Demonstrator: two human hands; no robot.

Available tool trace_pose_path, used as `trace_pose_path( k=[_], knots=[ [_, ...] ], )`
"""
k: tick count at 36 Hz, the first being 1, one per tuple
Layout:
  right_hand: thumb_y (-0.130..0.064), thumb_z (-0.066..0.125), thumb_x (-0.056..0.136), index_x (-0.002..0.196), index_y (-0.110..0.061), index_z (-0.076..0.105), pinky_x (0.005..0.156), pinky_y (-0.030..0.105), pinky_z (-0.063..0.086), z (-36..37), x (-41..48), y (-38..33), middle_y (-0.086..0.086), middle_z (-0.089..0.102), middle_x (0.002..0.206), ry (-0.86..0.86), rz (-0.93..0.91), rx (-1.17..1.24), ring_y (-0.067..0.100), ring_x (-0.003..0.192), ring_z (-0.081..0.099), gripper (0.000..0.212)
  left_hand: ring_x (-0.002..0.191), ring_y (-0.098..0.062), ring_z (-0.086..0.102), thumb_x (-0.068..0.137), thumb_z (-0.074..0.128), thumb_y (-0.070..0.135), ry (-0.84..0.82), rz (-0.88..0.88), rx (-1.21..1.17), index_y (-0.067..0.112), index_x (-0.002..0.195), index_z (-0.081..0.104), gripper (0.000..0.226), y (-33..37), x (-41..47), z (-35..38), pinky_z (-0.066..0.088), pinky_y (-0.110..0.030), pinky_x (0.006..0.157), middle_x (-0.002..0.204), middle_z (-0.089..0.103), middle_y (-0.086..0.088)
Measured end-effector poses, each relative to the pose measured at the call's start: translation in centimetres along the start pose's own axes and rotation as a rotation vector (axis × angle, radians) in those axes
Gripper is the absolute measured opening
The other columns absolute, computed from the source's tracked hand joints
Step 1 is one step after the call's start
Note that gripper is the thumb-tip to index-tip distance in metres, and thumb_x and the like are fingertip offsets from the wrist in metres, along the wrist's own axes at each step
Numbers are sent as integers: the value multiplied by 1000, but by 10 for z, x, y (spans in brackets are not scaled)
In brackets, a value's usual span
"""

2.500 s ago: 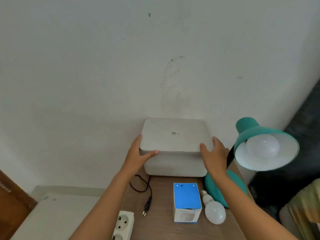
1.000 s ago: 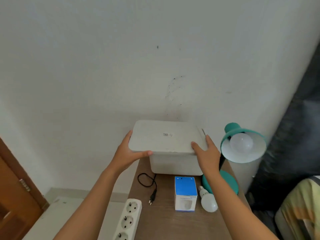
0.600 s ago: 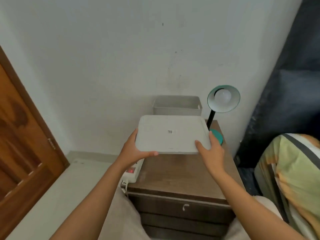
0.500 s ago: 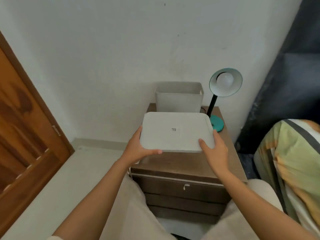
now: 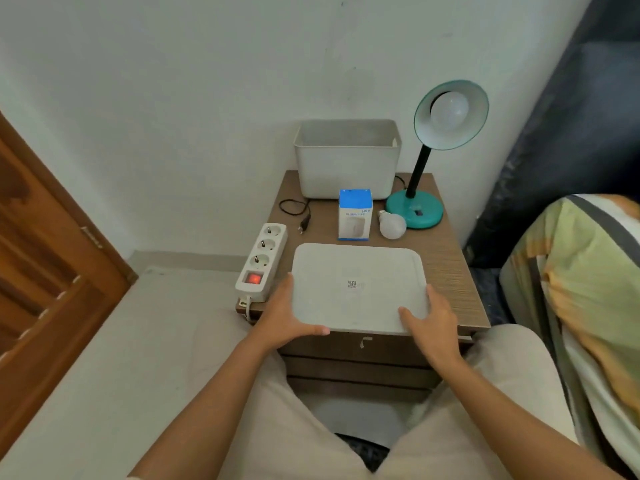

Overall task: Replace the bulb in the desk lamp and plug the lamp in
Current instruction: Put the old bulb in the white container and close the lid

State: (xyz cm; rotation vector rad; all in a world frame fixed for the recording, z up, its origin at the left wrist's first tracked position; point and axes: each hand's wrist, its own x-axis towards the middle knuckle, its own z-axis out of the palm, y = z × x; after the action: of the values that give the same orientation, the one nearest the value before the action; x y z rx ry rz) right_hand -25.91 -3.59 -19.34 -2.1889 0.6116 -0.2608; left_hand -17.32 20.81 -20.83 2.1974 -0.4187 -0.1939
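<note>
A person sits facing a small wooden nightstand [image 5: 446, 258], seen from above. Both hands grip a flat grey lid [image 5: 358, 287] by its near corners: the left hand [image 5: 287, 315] has its thumb across the top and its fingers hidden beneath the lid, and the right hand [image 5: 431, 322] clasps the opposite corner the same way. The lid lies low over the front of the nightstand; whether it rests on the wood cannot be told.

At the back, against the wall, stands an open grey bin [image 5: 346, 161]. To its right is the teal desk lamp [image 5: 433, 154], its shade tipped toward the viewer with a white bulb [image 5: 449, 110] screwed in. A loose spare bulb [image 5: 392, 225] lies on its side, touching the lamp's base. Just left of it stands a blue and white bulb box [image 5: 355, 214]. The lamp's black plug [image 5: 304, 225] lies unplugged near a white power strip [image 5: 261, 261], which overhangs the left edge.

Risks, as a judgement: the round spare bulb could roll and fall if the lid or a hand nudges it. The strip's red switch glows, so it is probably live, and plugging in before the bulb is seated could expose a live socket. The overhanging strip could be knocked off.

Readable marks: the lid carries a small square code. The box has print on its front, too blurred to read.
</note>
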Motion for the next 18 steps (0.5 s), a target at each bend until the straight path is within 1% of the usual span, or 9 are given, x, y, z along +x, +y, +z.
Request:
trace_pose_path(
  k=[2, 5, 7, 10, 12, 13, 15, 18],
  knots=[
    [-20, 64, 85, 134, -3, 40, 105, 38, 35, 3, 11, 3, 18, 48, 134, -21, -3, -44, 31, 124, 43, 58, 115, -5, 46, 43, 87, 55, 7, -1, 45, 29, 125, 37, 99, -1, 7, 1, 40, -26, 89, 123, 49, 11],
    [-27, 61, 85, 132, -3, 40, 104, 40, 35, 9, 25, 8, 18, 42, 136, -34, 4, -122, 31, 125, 38, 56, 109, -7, 46, 45, 84, 59, -14, -10, 117, 25, 121, 36, 96, 0, 15, 4, 39, -25, 83, 118, 47, 10],
    [-30, 60, 85, 133, -4, 37, 104, 40, 35, 13, 31, 10, 17, 38, 138, -21, 12, -169, 30, 126, 35, 59, 108, -9, 44, 46, 80, 64, -19, -6, 168, 23, 123, 35, 98, 0, 19, 5, 38, -27, 84, 118, 44, 9],
    [-34, 58, 86, 135, -7, 34, 102, 40, 38, 17, 37, 11, 15, 36, 137, 8, 12, -219, 29, 125, 35, 61, 111, -8, 40, 51, 80, 63, -17, -17, 203, 19, 128, 31, 101, 2, 23, 6, 35, -26, 86, 119, 38, 11],
    [-36, 57, 86, 136, -7, 34, 101, 40, 38, 19, 40, 12, 15, 37, 137, 20, 5, -236, 29, 124, 35, 62, 117, -10, 39, 53, 78, 64, -28, -20, 223, 18, 132, 29, 104, 2, 27, 5, 35, -26, 90, 123, 37, 10],
    [-36, 57, 86, 136, -7, 34, 101, 39, 39, 20, 41, 12, 14, 37, 136, 24, 2, -239, 28, 123, 35, 62, 121, -12, 38, 54, 77, 65, -44, -23, 230, 17, 136, 26, 107, 2, 28, 4, 35, -27, 93, 129, 37, 7],
    [-36, 57, 86, 136, -7, 34, 101, 39, 39, 21, 42, 12, 14, 37, 136, 37, -2, -244, 28, 123, 35, 62, 130, -15, 33, 55, 76, 65, -68, -47, 237, 15, 142, 20, 115, 3, 29, 3, 31, -28, 101, 142, 31, 3],
    [-36, 57, 86, 136, -6, 34, 100, 40, 39, 21, 43, 13, 15, 37, 137, 41, -14, -249, 29, 123, 35, 62, 134, -17, 30, 55, 74, 70, -88, -75, 244, 15, 144, 16, 120, 1, 32, 3, 31, -32, 106, 146, 27, 3]
  ],
)
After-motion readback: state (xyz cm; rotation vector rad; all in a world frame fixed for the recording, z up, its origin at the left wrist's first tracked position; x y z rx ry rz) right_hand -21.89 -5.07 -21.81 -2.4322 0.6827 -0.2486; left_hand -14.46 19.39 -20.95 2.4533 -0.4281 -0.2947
